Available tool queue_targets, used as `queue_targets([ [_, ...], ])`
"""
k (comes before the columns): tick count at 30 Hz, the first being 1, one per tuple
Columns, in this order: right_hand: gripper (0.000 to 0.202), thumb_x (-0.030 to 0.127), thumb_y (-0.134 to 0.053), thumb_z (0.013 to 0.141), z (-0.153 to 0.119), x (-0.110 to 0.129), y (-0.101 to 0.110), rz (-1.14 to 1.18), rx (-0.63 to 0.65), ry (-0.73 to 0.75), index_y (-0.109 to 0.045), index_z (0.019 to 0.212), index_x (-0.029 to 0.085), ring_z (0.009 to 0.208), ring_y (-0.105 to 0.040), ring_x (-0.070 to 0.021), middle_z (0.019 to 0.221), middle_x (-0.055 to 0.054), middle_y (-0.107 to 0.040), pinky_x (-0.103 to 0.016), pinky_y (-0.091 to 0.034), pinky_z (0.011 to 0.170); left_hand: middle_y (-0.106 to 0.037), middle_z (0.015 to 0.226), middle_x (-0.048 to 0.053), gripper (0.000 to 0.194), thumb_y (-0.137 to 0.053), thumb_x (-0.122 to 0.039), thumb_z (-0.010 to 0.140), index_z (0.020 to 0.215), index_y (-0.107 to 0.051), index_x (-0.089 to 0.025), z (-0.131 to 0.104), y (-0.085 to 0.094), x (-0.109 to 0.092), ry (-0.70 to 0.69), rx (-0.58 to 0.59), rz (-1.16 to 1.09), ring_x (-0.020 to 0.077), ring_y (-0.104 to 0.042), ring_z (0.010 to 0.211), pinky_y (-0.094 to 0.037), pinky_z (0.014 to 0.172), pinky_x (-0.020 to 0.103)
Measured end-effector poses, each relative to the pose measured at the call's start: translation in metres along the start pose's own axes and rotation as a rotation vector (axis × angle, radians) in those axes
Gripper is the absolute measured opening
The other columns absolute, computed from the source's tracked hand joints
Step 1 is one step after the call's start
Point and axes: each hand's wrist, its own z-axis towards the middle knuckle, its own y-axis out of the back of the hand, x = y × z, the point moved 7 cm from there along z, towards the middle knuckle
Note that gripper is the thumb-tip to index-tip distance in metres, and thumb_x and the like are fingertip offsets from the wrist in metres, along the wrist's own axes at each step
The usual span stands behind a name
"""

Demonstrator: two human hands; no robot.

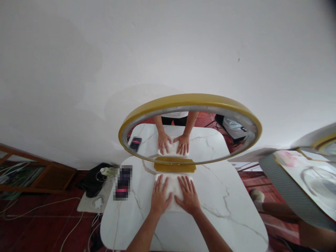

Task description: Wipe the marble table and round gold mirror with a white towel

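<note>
A white folded cloth or pad (173,192) lies on the white marble-patterned table (217,210), just in front of the mirror's gold base (175,168). My left hand (160,196) rests flat on its left part, fingers spread and pointing away from me. On the right part lies my right hand (188,196), palm down, its fingers also spread. The two thumbs point toward each other with a gap between them. Both hands appear again in the oval gold-framed mirror (190,99).
A pixelated phone-like object (123,182) lies at the table's left. Cables, a black bag (95,180) and a wooden shelf (52,176) are further left. On the right are another table (309,182) and another person's leg (279,211).
</note>
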Motion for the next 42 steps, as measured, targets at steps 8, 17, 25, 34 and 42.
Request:
queue_targets([
  [8, 0.078, 0.046, -0.042, 0.085, -0.01, 0.004, -0.002, 0.0, 0.0, 0.004, -0.002, 0.146, 0.02, 0.138, -0.012, -0.0268, 0.151, -0.004, -0.014, -0.048, -0.015, 0.111, -0.011, 0.153, 0.005, 0.068, -0.047, -0.035, 0.086, 0.145, -0.015, -0.024, -0.009, 0.002, 0.0, 0.022, -0.013, 0.008, 0.0267, -0.014, 0.139, -0.019, 0.112, 0.045],
  [17, 0.078, 0.043, -0.045, 0.082, -0.057, 0.043, -0.008, 0.018, 0.042, 0.079, -0.007, 0.146, 0.021, 0.138, -0.013, -0.0301, 0.151, -0.004, -0.015, -0.05, -0.019, 0.109, -0.014, 0.153, 0.002, 0.067, -0.045, -0.034, 0.087, 0.145, -0.012, -0.028, -0.075, 0.007, 0.012, 0.024, -0.008, -0.012, 0.0262, -0.015, 0.139, -0.024, 0.11, 0.047],
  [25, 0.09, 0.06, -0.047, 0.074, -0.089, 0.082, -0.029, 0.039, 0.118, 0.279, -0.01, 0.146, 0.021, 0.136, -0.013, -0.0384, 0.15, -0.009, -0.017, -0.057, -0.016, 0.106, -0.017, 0.152, 0.002, 0.066, -0.043, -0.034, 0.088, 0.146, -0.013, -0.027, -0.124, 0.018, 0.03, 0.068, 0.02, 0.041, 0.0264, -0.017, 0.139, -0.027, 0.11, 0.046],
  [34, 0.092, 0.059, -0.051, 0.072, -0.065, 0.105, -0.034, 0.043, 0.089, 0.185, -0.011, 0.146, 0.02, 0.136, -0.008, -0.0408, 0.151, -0.007, -0.015, -0.059, -0.015, 0.106, -0.02, 0.151, 0.002, 0.058, -0.033, -0.022, 0.091, 0.146, -0.013, -0.022, -0.086, 0.021, 0.06, 0.093, -0.051, 0.113, 0.0216, -0.016, 0.139, -0.024, 0.111, 0.041],
  [42, 0.074, 0.045, -0.039, 0.086, -0.012, 0.146, -0.045, 0.082, -0.013, -0.015, -0.006, 0.146, 0.015, 0.137, -0.007, -0.0383, 0.152, -0.011, -0.009, -0.06, -0.02, 0.104, -0.027, 0.149, 0.007, 0.058, -0.03, -0.014, 0.09, 0.145, -0.013, -0.018, -0.015, 0.027, 0.098, 0.149, -0.212, 0.175, 0.02, -0.023, 0.137, -0.03, 0.109, 0.04],
])
